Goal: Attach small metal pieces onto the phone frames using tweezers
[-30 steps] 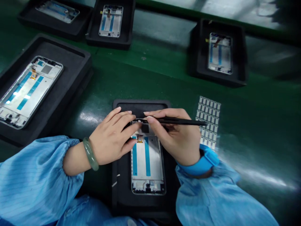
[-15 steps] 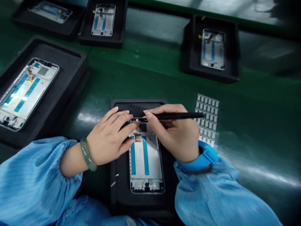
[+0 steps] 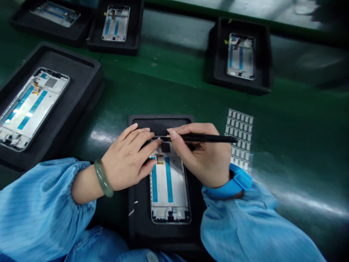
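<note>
My right hand (image 3: 201, 154) pinches black tweezers (image 3: 207, 138), whose tips reach the top end of a phone frame (image 3: 169, 189) with a white back and blue strips. The frame lies in a black foam tray (image 3: 160, 119). My left hand (image 3: 128, 158) rests its fingertips on the frame's upper edge, close to the tweezer tips. Just below those fingers sits a small gold flex part (image 3: 160, 160). Whatever the tips touch is too small to make out.
A sheet of small white labels (image 3: 240, 138) lies right of my right hand on the green bench (image 3: 114, 109). Several black trays with phone frames stand beyond, including a large one (image 3: 49, 72) at left. My blue sleeves (image 3: 40, 211) fill the lower edge.
The whole scene has shifted slightly left and up in view as my head moved. Both hands stay at the frame's top end, and the tweezers stay in my right hand.
</note>
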Demonstrator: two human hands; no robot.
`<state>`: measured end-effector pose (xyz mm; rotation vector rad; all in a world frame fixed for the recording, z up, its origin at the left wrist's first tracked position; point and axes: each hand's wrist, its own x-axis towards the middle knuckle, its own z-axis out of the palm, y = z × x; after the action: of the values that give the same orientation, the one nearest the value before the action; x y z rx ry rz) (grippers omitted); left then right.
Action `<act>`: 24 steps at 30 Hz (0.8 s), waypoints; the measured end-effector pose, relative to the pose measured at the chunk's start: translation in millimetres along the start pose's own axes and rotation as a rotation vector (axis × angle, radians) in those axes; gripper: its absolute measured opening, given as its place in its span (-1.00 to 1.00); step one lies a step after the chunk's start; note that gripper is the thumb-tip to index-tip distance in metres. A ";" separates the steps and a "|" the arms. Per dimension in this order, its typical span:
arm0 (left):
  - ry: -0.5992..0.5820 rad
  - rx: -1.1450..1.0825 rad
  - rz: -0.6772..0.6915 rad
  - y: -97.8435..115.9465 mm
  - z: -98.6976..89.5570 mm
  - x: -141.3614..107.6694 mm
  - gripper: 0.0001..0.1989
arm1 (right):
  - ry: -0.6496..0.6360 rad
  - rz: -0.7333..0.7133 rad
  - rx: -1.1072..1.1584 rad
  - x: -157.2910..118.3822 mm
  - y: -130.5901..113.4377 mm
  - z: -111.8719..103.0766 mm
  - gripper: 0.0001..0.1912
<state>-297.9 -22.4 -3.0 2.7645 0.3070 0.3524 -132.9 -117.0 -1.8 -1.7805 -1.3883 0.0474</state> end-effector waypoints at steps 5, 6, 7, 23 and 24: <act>0.004 -0.002 -0.003 0.5 -0.3 0.5 -0.60 | -0.016 0.000 0.034 1.9 0.0 0.2 -0.91; 0.003 -0.001 -0.002 0.8 -0.4 0.6 -0.60 | -0.014 -0.009 0.015 1.9 -0.3 0.4 -0.91; 0.003 0.000 -0.002 1.1 -0.5 0.7 -0.61 | -0.007 -0.015 -0.002 1.8 -0.5 0.7 -0.91; 0.001 0.046 0.014 3.0 -2.8 2.4 -0.65 | -0.050 0.004 0.058 -0.4 1.1 2.2 -0.92; 0.003 0.052 0.015 3.1 -2.7 2.4 -0.66 | -0.052 -0.002 0.057 -0.2 0.6 2.0 -0.93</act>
<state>-295.9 -23.8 1.1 2.8185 0.2998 0.3571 -133.6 -116.0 -3.5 -1.7416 -1.4121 0.1322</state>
